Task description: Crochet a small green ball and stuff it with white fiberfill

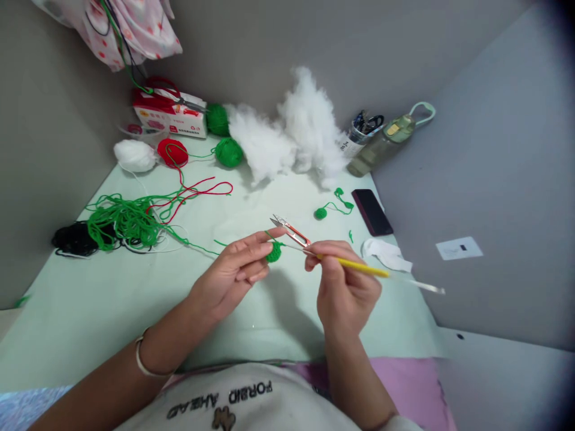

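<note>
Between the thumb and fingers of my left hand [240,260] is a small round green crochet piece [274,252], with green yarn running up over the raised index finger. My right hand [344,284] grips a crochet hook [363,267] by its yellow handle, pen-like. The hook's thin metal shaft points left and reaches the green piece's edge; its other metal end sticks out to the right. Just beyond the hands lie thread snips [294,231] with orange-red handles. From the left hand, the working yarn trails left to a loose green yarn tangle [123,221].
Along the back stand a tissue box [171,114], green yarn balls [229,152], white stuffing [309,126], a pen cup [359,134] and a bottle [381,143]. Red yarn [173,153], white yarn [135,155] and black yarn [76,238] are left. A phone [372,212] and small green crochet pieces [320,214] lie right.
</note>
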A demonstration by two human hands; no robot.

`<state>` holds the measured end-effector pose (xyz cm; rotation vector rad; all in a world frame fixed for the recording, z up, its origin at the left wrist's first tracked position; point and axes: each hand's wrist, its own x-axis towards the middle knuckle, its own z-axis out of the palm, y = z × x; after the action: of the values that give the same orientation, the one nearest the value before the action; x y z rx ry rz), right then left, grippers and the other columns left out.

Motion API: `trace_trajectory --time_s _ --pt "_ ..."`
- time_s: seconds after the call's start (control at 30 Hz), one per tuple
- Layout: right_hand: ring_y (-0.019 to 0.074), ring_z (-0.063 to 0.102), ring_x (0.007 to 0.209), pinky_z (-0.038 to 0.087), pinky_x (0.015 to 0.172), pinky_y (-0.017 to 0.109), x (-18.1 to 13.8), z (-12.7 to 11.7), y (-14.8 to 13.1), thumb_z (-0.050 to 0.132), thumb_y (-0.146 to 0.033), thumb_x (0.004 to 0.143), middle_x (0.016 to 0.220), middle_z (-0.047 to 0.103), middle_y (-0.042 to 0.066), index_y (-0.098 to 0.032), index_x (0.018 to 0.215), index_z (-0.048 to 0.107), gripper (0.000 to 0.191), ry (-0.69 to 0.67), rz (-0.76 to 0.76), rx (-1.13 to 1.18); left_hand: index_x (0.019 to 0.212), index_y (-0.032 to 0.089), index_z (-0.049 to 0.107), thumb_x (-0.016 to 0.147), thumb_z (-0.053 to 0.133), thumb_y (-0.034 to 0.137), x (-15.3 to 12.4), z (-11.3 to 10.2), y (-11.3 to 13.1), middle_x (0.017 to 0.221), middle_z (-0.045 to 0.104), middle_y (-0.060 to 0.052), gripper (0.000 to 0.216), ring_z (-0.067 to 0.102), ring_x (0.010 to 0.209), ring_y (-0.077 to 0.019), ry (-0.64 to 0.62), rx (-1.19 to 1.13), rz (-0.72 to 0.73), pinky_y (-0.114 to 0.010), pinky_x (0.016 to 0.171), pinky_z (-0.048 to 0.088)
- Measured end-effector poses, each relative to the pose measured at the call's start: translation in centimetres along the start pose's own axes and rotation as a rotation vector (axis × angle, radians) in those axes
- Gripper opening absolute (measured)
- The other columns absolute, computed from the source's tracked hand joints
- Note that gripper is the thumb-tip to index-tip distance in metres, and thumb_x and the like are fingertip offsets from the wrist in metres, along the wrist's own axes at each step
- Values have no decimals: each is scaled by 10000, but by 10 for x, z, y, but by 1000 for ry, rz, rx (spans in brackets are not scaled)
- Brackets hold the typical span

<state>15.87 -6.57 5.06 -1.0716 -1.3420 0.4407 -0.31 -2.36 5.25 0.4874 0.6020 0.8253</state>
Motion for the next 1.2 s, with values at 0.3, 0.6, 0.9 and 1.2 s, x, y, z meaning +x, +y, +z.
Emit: trace_trajectory --time_s 0.3,0.6,0.9,1.2 --pt "148 672 698 575 641 316 1 3 5 626 -297 993 889 756 49 -217 958 766 165 -35 271 206 1178 266 778 843 798 320 -4 2 -5 848 609 12 341 344 596 -81 42 326 110 -261 565 277" --pt "137 710 729 597 669 295 3 0 -5 548 -244 1038 914 765 38 -212 986 739 201 -64 234 239 1153 267 784 841 781 266 -6 -1 -2 793 525 23 313 368 663 -111 87 409 188 -262 645 322" --pt "124 705 744 600 687 289 -1 1 -9 520 -154 1035 958 759 18 -235 1024 738 233 -77 124 116 1190 270 758 863 751 241 -8 -4 -2 758 465 47 328 334 640 -91 117 550 255 -234 617 310" --pt "188 705 887 589 782 375 0 -1 -6 520 -23 974 979 746 62 -219 1188 680 331 -215 -200 -104 1113 285 793 831 749 144 -9 1 -7 839 573 43 319 347 578 -50 224 736 461 -217 614 362"
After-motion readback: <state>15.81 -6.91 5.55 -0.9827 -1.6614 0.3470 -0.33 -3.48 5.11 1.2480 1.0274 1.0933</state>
